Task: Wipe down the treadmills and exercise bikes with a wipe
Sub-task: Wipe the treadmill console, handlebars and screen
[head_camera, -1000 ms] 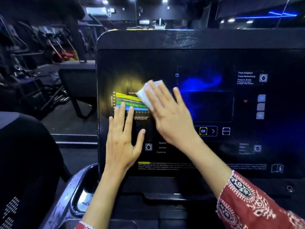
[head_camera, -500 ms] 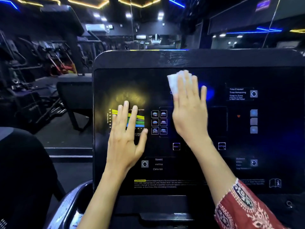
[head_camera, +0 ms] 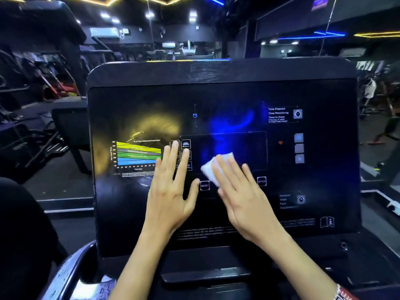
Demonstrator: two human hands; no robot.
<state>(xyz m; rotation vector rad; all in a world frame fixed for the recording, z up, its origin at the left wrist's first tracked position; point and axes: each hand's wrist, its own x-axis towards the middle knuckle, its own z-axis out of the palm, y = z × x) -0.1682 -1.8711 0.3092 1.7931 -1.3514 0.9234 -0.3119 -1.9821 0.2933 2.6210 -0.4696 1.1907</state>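
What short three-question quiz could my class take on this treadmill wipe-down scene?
1. True or false: the left hand presses the folded white wipe.
2. Which hand lies nearer the striped coloured heart-rate chart? A left, B right.
3. Fill in: on the glossy black treadmill console panel, the small square button just below the wipe reads ____.
Key: 1 false, the right hand does; 2 A; 3 RESET.
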